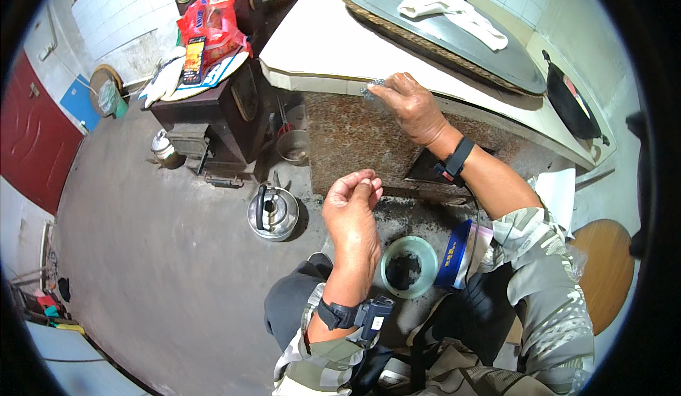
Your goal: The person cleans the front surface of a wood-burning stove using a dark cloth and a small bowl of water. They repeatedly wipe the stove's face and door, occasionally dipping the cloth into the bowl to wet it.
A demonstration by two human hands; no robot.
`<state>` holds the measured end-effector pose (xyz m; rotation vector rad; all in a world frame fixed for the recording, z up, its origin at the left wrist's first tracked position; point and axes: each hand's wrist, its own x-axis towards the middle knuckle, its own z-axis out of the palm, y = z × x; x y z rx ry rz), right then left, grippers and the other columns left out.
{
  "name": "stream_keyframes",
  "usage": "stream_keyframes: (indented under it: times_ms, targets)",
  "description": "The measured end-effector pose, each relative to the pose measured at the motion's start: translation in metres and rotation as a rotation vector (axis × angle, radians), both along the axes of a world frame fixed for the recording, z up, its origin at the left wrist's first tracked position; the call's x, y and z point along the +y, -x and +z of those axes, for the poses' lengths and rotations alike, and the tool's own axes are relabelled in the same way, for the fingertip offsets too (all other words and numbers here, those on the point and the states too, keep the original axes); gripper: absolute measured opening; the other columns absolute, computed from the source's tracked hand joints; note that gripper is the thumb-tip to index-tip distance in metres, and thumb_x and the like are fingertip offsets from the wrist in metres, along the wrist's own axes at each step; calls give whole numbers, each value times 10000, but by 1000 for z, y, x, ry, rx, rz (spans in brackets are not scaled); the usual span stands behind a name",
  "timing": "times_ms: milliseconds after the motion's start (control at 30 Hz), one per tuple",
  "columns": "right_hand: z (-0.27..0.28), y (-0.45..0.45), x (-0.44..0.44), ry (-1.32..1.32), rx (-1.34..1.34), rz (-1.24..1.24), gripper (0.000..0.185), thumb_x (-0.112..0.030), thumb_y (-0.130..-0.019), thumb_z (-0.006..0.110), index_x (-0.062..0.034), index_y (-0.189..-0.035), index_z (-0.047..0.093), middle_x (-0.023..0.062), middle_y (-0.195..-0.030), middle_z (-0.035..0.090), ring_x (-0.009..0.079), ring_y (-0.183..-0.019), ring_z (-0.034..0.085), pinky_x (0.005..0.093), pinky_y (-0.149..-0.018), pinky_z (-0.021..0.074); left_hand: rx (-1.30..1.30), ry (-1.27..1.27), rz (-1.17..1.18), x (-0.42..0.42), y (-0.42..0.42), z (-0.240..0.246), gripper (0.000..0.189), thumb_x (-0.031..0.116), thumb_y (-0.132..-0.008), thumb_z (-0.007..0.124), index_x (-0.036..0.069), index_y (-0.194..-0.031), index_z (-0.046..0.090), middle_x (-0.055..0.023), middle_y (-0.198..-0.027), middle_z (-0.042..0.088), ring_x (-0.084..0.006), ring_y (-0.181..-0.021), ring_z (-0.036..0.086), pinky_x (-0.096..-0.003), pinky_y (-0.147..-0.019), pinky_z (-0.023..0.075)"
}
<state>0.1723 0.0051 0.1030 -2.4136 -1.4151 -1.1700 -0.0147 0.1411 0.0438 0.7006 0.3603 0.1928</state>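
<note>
My right hand (417, 106) pinches a metal wire scouring pad (373, 90) at the front edge of the white tiled counter (319, 34). Below that edge is the rust-stained front panel (356, 135) of the built-in stove. In the air lower down is my left hand (351, 210), its fingers curled towards the thumb; I see nothing in it. Beneath my hands, a pale green plastic basin (433, 268) on the floor holds dark material. A blue packet (457, 255) bearing writing stands beside the basin.
A large metal lid (383, 8) with a white cloth (452, 10) covers part of the counter. To the left stand a metal kettle (274, 215) and a dark stove (207, 109) carrying a red bag (213, 26) and a phone (194, 60). A black wok (572, 101) leans at the right.
</note>
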Motion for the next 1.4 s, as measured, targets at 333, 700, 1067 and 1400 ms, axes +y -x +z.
stream_keyframes:
  times_ms: [333,700,1067,1400]
  targets:
    - [2,-23,150,147,-110,156,434,-7,-803,652,-23,-1234,700,105,-1098,589,296,-1032,605,387,-922,541,2,42,130,45,9,2,111,-15,-998,612,-20,-1095,665,-120,-1072,718,-194,-920,717,-297,-818,614]
    - [11,-3,83,444,-25,-11,386,-55,-892,619,-20,-1269,694,115,-1146,572,283,-1073,586,381,-951,540,-4,104,173,67,18,5,91,-17,-1007,615,-19,-1072,678,-108,-1066,718,-173,-908,711,-281,-816,611]
    - [-3,-36,230,390,-186,-72,203,-100,-855,683,-24,-1028,758,119,-1157,609,295,-1065,639,426,-824,574,-1,72,183,66,17,8,117,-7,-1020,599,-25,-1104,677,-106,-1085,718,-154,-901,699,-259,-809,595]
    - [13,-13,227,594,-203,-170,110,-111,-819,698,-48,-862,778,95,-1137,603,269,-1064,634,398,-792,547,-2,63,226,75,16,2,115,-10,-1004,610,-13,-1095,679,-103,-1078,722,-154,-876,700,-260,-785,600]
